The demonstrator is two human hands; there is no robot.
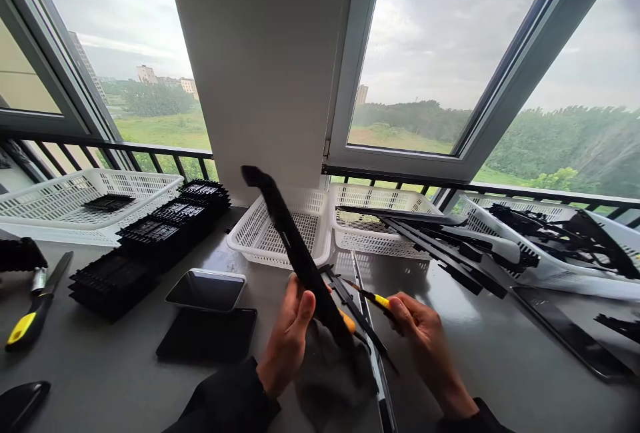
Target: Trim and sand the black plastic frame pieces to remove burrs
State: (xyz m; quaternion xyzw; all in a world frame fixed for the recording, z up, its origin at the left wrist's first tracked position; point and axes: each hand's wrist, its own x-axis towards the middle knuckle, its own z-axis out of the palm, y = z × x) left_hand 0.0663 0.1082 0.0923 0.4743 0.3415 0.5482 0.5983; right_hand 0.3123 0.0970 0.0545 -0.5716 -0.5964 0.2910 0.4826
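My left hand (286, 340) is closed on a long black plastic strip (293, 243), its bent end raised and its lower end blurred near the grey table. My right hand (425, 334) grips the black-and-yellow handle of a knife (383, 302). The thin blade points left toward the strip; I cannot tell whether it touches. Partly hidden behind the strip is a yellow-orange handle (347, 322). Beneath both hands, a long metal rail (379, 366) and thin black strips (357, 306) lie on the table.
White plastic baskets (250, 246) line the window side; the right-hand basket (535, 253) holds black parts. Long black strips (435, 246) extend over one basket's edge. At left are stacked black trays (150, 233), a phone (207, 291), a black flat object (210, 336) and another yellow-black knife (33, 320).
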